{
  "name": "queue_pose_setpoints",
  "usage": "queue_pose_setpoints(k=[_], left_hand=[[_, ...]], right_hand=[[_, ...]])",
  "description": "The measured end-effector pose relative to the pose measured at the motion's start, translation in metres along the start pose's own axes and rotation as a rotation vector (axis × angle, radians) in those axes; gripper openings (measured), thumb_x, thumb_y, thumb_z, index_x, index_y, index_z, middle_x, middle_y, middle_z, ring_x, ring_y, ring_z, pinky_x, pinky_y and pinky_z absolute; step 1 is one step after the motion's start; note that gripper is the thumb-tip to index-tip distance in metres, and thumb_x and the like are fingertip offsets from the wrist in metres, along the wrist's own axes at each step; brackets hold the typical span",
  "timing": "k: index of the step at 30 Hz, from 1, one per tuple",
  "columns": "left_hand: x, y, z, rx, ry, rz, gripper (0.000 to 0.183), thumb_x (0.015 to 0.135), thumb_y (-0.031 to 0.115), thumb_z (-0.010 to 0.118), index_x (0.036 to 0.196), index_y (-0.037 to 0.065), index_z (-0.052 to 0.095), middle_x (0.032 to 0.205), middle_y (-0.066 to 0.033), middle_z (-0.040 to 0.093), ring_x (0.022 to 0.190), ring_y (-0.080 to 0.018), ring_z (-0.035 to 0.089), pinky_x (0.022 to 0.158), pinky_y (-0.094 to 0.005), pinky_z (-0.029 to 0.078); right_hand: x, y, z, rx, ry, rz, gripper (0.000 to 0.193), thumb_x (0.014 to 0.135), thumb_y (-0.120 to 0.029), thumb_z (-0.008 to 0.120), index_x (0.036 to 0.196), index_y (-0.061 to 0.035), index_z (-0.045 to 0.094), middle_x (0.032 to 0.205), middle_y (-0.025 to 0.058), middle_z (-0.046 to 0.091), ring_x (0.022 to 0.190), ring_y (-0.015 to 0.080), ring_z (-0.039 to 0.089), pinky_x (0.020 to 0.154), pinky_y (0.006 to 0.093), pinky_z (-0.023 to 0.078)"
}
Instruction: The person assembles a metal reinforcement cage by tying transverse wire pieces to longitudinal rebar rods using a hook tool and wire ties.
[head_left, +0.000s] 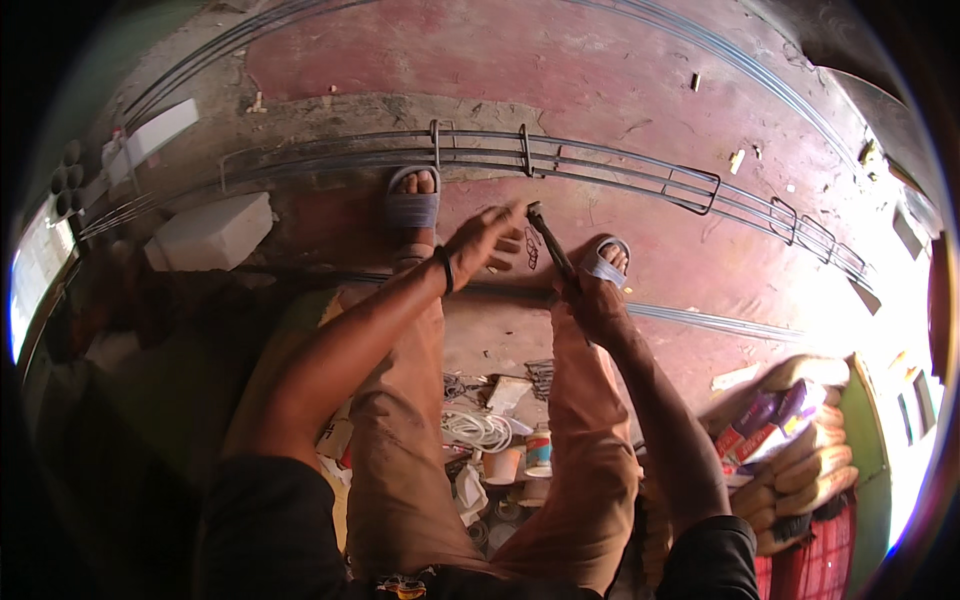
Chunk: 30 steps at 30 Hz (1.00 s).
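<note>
In my right hand (pixel 592 305) are dark long-handled pincers (pixel 552 243), their small head pointing up and to the left. The fingers are closed round the handles. My left hand (pixel 487 242), with a black band at the wrist, reaches in beside the tool's head. Its fingers are apart and slightly blurred, and no held thing shows in them. Thin dark wire loops (pixel 532 250) show between the two hands, against the red floor. Beyond the hands lies a long frame of steel bars (pixel 600 165) with several bent rectangular stirrups (pixel 526 150) around them.
My sandalled feet stand near the bars. More steel rods (pixel 700 318) run across the floor close by. White blocks (pixel 210 232) lie at left. Between my legs are a coiled white cable (pixel 475 432), cups and scraps. Stacked brown bundles (pixel 815 465) sit at lower right.
</note>
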<state>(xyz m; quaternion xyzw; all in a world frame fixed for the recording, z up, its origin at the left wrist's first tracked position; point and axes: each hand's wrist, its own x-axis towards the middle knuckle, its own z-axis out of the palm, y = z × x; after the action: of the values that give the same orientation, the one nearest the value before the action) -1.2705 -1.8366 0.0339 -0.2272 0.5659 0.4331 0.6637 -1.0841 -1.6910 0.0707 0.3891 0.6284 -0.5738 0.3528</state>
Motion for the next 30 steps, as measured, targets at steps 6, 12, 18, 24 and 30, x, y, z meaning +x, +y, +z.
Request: queue_pose_setpoints(k=[6,12,18,24,30], left_hand=[[-0.001,-0.010,0.017,0.115,0.163,0.131,0.046,0.087,0.042,0.070,0.108,0.003,0.056,0.090,-0.0049,0.064,0.076,-0.0153,0.066,0.062,-0.0295,0.054],[0.063,-0.020,-0.011,0.417,0.012,0.075,0.020,0.086,0.017,0.066,0.099,0.003,0.064,0.086,-0.0057,0.067,0.066,-0.0108,0.063,0.051,-0.0250,0.048],[0.073,-0.009,-0.013,0.541,-0.020,0.059,0.015,0.082,0.016,0.062,0.085,0.002,0.066,0.070,-0.0080,0.067,0.056,-0.0166,0.066,0.043,-0.0293,0.050],[0.088,-0.028,-0.049,0.256,0.071,0.100,0.008,0.070,0.010,0.067,0.071,0.003,0.063,0.066,-0.0126,0.065,0.051,-0.0208,0.062,0.042,-0.0315,0.045],[0.064,-0.012,-0.104,0.726,0.294,0.119,0.015,0.074,0.006,0.055,0.077,-0.001,0.068,0.069,-0.0150,0.066,0.049,-0.0199,0.058,0.041,-0.0339,0.041]], right_hand=[[0.030,-0.024,-0.027,-0.140,-0.229,-0.238,0.024,0.095,-0.024,0.057,0.100,-0.0008,0.061,0.073,0.0158,0.065,0.070,0.0269,0.067,0.063,0.0399,0.049],[0.093,0.029,-0.074,0.013,-0.506,-0.232,0.030,0.094,-0.016,0.056,0.120,0.0000,0.058,0.090,0.0092,0.065,0.079,0.0152,0.061,0.073,0.0316,0.051],[0.158,0.105,-0.076,0.000,-0.734,-0.403,0.055,0.084,-0.002,0.057,0.137,0.0020,0.045,0.122,0.0139,0.056,0.104,0.0212,0.058,0.089,0.0345,0.048],[0.153,0.071,-0.046,-0.664,-0.398,-0.931,0.068,0.072,0.016,0.049,0.138,0.0013,0.046,0.130,0.0159,0.056,0.115,0.0274,0.057,0.094,0.0395,0.046],[0.151,0.044,-0.085,-0.416,-0.878,-0.395,0.066,0.078,0.011,0.046,0.143,-0.0014,0.043,0.114,0.0151,0.067,0.101,0.0212,0.065,0.088,0.0304,0.051]])
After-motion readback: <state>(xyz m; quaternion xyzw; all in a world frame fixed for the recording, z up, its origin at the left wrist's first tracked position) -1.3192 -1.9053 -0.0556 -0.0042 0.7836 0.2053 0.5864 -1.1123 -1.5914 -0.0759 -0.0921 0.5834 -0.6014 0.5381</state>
